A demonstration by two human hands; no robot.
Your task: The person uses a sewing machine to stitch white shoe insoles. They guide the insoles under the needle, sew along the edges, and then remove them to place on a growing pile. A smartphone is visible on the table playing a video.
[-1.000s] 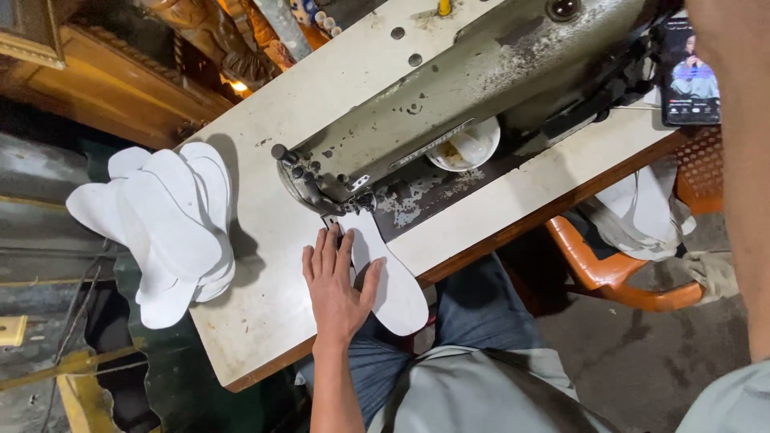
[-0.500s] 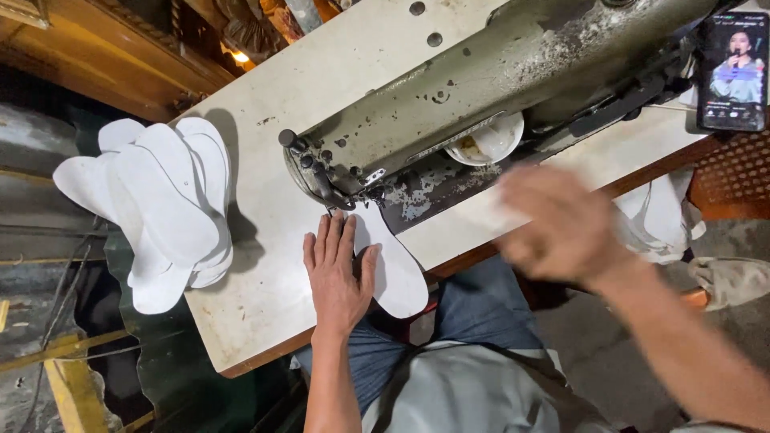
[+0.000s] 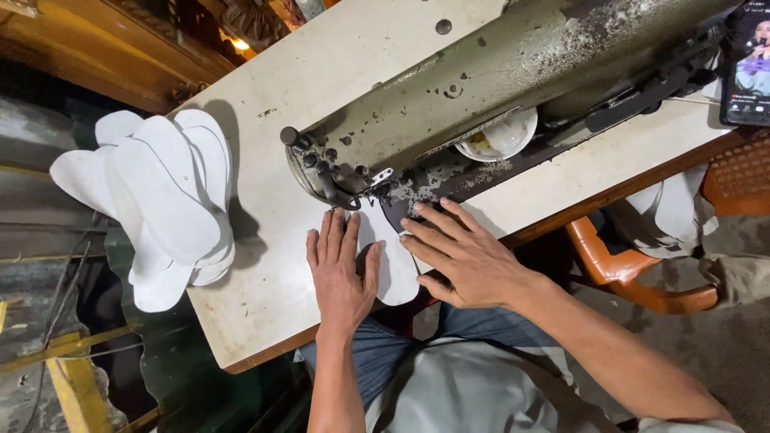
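A white sole-shaped piece (image 3: 392, 265) lies flat on the pale table (image 3: 273, 265) under the head of a worn grey-green sewing machine (image 3: 481, 96). My left hand (image 3: 341, 269) presses flat on the piece's left side, fingers pointing toward the needle area (image 3: 377, 188). On the right side of the piece rests my right hand (image 3: 461, 256), fingers spread, fingertips close to the needle. Neither hand grips anything.
A stack of several white sole-shaped pieces (image 3: 156, 200) overhangs the table's left edge. A small white bowl (image 3: 501, 136) sits behind the machine. A phone with a lit screen (image 3: 746, 64) stands at the far right. An orange chair (image 3: 634, 273) holds more white pieces.
My right hand has come down from the right and now lies on the white piece beside my left hand. The left hand has stayed in place.
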